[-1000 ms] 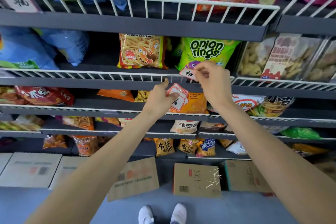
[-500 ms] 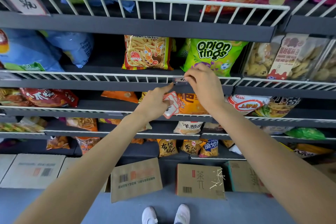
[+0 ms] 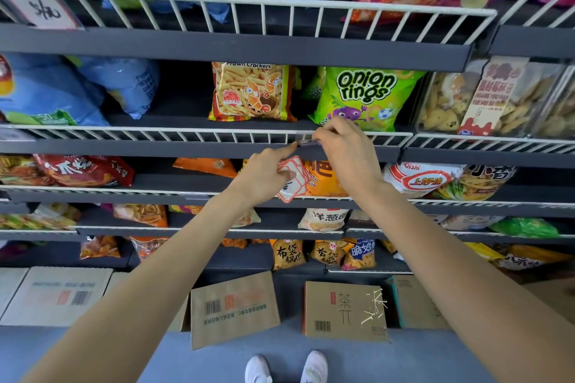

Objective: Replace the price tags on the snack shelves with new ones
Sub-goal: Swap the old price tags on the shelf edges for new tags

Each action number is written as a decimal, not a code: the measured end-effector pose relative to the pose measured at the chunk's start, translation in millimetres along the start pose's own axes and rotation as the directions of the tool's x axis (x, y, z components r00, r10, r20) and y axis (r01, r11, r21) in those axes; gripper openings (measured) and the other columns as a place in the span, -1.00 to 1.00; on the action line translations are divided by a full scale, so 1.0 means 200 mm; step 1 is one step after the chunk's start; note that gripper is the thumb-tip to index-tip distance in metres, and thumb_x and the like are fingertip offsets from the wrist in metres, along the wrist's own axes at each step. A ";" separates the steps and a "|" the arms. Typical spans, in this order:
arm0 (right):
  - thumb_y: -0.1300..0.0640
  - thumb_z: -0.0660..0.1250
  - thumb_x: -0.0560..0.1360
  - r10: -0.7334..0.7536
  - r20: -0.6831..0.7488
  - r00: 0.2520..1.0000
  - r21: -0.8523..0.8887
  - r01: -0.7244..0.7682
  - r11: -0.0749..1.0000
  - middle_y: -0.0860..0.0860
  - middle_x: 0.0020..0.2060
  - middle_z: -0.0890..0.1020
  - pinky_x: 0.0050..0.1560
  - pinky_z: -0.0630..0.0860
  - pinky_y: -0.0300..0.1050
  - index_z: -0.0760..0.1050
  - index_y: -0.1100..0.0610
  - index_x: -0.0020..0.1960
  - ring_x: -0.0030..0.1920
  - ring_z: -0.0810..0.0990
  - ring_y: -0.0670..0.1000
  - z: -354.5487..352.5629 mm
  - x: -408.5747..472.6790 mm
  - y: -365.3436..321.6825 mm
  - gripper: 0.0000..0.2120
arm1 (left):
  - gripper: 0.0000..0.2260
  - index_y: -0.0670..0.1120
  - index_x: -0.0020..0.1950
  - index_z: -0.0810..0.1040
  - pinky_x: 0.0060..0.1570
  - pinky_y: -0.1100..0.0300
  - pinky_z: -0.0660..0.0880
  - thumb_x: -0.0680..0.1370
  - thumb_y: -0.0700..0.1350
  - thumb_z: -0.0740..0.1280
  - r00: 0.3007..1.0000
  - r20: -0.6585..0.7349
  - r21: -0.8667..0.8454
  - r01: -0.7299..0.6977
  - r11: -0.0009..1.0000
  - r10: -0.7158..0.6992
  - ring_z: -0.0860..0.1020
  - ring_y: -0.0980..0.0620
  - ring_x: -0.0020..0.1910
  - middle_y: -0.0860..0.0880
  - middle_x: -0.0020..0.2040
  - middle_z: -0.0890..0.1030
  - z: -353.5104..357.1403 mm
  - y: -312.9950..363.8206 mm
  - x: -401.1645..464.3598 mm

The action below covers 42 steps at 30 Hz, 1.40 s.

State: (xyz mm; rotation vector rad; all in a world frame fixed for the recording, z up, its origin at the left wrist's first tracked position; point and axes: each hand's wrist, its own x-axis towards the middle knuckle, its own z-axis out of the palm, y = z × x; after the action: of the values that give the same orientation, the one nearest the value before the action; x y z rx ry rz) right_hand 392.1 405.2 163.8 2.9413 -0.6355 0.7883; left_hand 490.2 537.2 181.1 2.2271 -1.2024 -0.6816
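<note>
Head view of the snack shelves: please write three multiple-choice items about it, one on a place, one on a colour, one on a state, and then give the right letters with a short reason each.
1. Where is the right hand?
A. on the cardboard boxes on the floor
B. at the front rail of the shelf just below the onion rings bag
C. on the top shelf

2. What is the main colour of the onion rings bag?
A. green
B. black
C. white

3. What is the left hand doing?
A. hanging idle
B. lifting a bag of crackers
C. holding a stack of red-bordered price tags, with the index finger stretched to the rail

Answers: 1 B, its fingers pinch at the clear tag holder on that rail. 2 A, the pack is bright green. 3 C, the tags sit under the thumb and the finger points to the holder.
</note>
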 end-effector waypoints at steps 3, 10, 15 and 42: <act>0.47 0.50 0.15 -0.021 -0.035 0.999 -0.027 0.020 0.999 0.15 -0.24 0.56 -0.29 0.53 -0.02 0.60 0.26 -0.11 -0.23 0.55 0.17 0.00 -0.01 0.00 -0.67 | -0.48 0.03 0.50 0.17 0.10 0.22 0.37 0.58 -0.17 0.26 1.000 -0.003 -0.003 -0.002 1.000 0.002 0.50 -0.09 0.22 -0.07 0.41 0.41 -0.01 0.00 0.00; 0.47 0.48 0.16 -0.068 -0.080 0.994 -0.082 0.061 0.995 0.15 -0.24 0.57 -0.25 0.53 -0.01 0.61 0.27 -0.10 -0.21 0.56 0.18 0.01 -0.02 -0.01 -0.67 | -0.48 0.02 0.50 0.18 0.01 0.25 0.39 0.58 -0.18 0.26 1.000 -0.018 -0.019 -0.005 1.000 0.004 0.54 -0.02 0.00 -0.08 0.40 0.41 0.00 0.01 0.00; 0.44 0.49 0.16 -0.118 -0.089 0.989 -0.105 0.108 0.989 0.10 -0.26 0.60 -0.23 0.52 -0.06 0.62 0.19 -0.09 -0.21 0.57 0.16 0.00 -0.02 0.00 -0.64 | -0.49 0.03 0.50 0.18 -0.04 0.27 0.37 0.58 -0.17 0.25 1.000 -0.019 0.008 -0.003 1.000 0.003 0.56 -0.09 0.10 -0.10 0.43 0.37 0.00 0.01 0.01; 0.36 0.54 0.19 -0.016 0.063 0.998 -0.168 0.027 0.985 0.14 -0.02 0.58 -0.24 0.57 -0.05 0.55 0.27 0.15 -0.05 0.59 0.14 -0.01 -0.13 -0.06 -0.47 | -0.72 -0.08 0.29 0.45 -0.15 0.37 0.48 0.58 -0.15 0.27 0.946 -0.290 -0.480 -0.012 0.877 -0.146 0.57 0.17 -0.06 0.01 0.05 0.59 -0.09 -0.03 -0.06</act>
State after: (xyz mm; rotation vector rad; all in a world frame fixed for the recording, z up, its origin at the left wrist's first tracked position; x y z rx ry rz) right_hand 376.1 426.9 154.3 2.8221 -0.6390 0.6121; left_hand 500.1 553.5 192.0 1.8723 -0.7025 -0.5438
